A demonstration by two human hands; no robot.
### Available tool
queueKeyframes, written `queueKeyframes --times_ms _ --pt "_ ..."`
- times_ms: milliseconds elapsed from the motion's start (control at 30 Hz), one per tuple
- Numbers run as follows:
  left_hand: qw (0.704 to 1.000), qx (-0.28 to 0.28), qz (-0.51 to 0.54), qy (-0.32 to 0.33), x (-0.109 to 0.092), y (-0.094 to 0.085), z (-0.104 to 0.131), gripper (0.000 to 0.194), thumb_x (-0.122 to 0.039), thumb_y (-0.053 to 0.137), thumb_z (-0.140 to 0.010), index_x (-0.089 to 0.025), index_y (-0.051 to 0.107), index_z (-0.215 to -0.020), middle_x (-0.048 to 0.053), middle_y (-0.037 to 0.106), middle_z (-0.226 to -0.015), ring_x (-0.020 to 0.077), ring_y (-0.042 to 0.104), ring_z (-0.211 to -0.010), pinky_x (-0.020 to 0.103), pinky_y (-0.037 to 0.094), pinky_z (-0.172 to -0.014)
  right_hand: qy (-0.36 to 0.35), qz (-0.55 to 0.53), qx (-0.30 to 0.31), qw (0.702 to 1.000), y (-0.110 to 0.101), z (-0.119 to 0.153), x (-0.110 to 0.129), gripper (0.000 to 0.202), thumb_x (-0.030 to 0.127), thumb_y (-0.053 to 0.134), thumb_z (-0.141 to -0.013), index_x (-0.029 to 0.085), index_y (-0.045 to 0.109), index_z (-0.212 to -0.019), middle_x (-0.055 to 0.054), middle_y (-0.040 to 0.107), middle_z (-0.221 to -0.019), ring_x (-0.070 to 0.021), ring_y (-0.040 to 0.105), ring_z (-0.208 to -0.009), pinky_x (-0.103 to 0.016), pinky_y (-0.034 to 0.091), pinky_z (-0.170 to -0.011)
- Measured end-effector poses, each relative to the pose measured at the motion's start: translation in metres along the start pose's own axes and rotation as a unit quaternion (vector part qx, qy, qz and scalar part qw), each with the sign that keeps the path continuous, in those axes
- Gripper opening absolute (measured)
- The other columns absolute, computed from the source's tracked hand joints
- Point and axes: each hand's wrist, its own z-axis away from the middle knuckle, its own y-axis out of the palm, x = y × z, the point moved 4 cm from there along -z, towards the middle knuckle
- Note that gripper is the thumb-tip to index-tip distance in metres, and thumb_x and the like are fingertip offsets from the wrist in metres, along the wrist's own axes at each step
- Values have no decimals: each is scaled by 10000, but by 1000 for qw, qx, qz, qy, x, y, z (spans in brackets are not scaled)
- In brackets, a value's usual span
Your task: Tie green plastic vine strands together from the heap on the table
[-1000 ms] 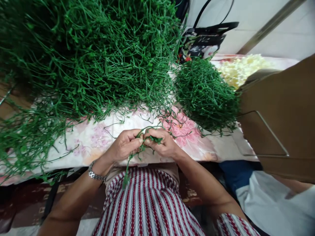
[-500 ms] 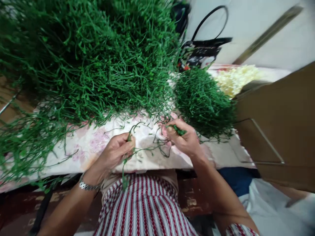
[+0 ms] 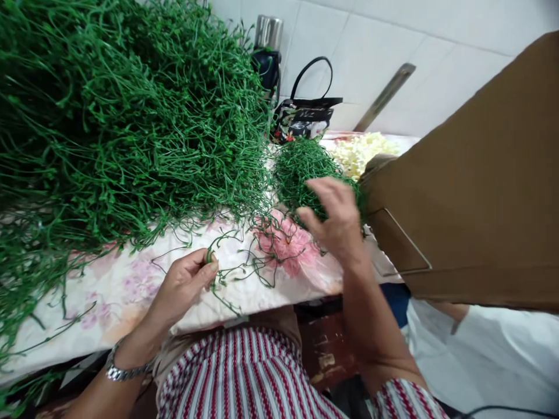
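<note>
Thin green artificial-looking stems (image 3: 225, 273) with small tips are pinched between the thumb and fingers of my left hand (image 3: 187, 285), just above the tablecloth. My right hand (image 3: 334, 218), a little blurred, is raised with fingers apart in front of the smaller green stem pile (image 3: 301, 166). Nothing shows in it; whether it touches the pile I cannot tell. A few loose stems (image 3: 262, 267) lie on the cloth between my hands. A much larger heap of green stems (image 3: 144, 122) fills the far left.
A flowered tablecloth (image 3: 144, 305) covers the table. At the back stand a flask (image 3: 268, 35) and a black floral handbag (image 3: 305, 119). Pale yellow pieces (image 3: 364, 151) lie behind the small pile. A large cardboard box (image 3: 471, 192) blocks the right side.
My right hand has opened and moved up to the small pile; the green bits it held are gone from it. My left hand still pinches stems. The view has shifted.
</note>
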Motion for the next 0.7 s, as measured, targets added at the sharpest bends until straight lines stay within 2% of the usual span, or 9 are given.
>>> queueKeyframes --times_ms 67,133,167,233,333,433,567,700 --pt "998 -20 -49 29 -8 6 0 188 -331 563 -809 -170 540 -714 -28 445 -616 96 388 -578 199 309 -538 -27 -176 90 980 30 11 37 363 348 533 -843 184 531 -1167 -113 584 -1110 -212 522 -1063 -407 432 -920" --pt "992 -44 -93 69 -16 11 0 159 -298 567 -807 -168 555 -716 -25 463 -639 96 405 -595 200 319 -555 -46 -310 177 933 58 25 70 314 336 504 -861 174 530 -1128 -91 603 -1041 -165 556 -969 -334 465 -854" --pt "988 -60 -107 90 -20 13 1 148 -280 571 -803 -167 560 -709 -24 470 -645 96 415 -599 200 327 -562 -55 -342 212 914 70 31 83 262 325 493 -867 164 549 -1066 -76 608 -975 -145 566 -893 -292 471 -800" --pt "982 -95 -116 118 -24 15 1 134 -251 581 -790 -165 568 -687 -25 477 -636 94 426 -586 200 336 -551 -54 -356 250 899 87 42 100 187 297 452 -887 151 568 -874 -28 580 -779 -106 532 -700 -225 444 -664" --pt "984 -126 -67 108 -20 12 -1 136 -238 614 -758 -159 576 -652 -30 466 -583 84 406 -536 199 321 -503 -43 -350 239 905 96 50 109 257 277 419 -903 155 531 -706 13 497 -636 -83 445 -574 -201 368 -572" --pt "985 -125 77 95 -14 9 -4 143 -251 665 -709 -156 585 -637 -19 508 -617 77 425 -538 195 338 -498 -43 -388 224 893 95 49 109 253 292 427 -910 157 568 -748 -1 529 -683 -85 483 -623 -199 366 -605" --pt "968 -80 223 82 -13 11 -4 143 -269 696 -669 -154 613 -654 10 581 -712 63 455 -522 186 337 -462 -22 -453 248 856 97 49 110 290 332 410 -919 156 561 -745 -9 543 -694 -94 511 -650 -205 385 -618" --pt "957 -35 283 49 -11 14 -2 183 -269 695 -663 -143 574 -608 -3 568 -615 32 380 -423 178 252 -402 -34 -471 243 847 102 52 113 330 353 401 -920 163 510 -673 -3 495 -637 -101 479 -608 -224 381 -597"
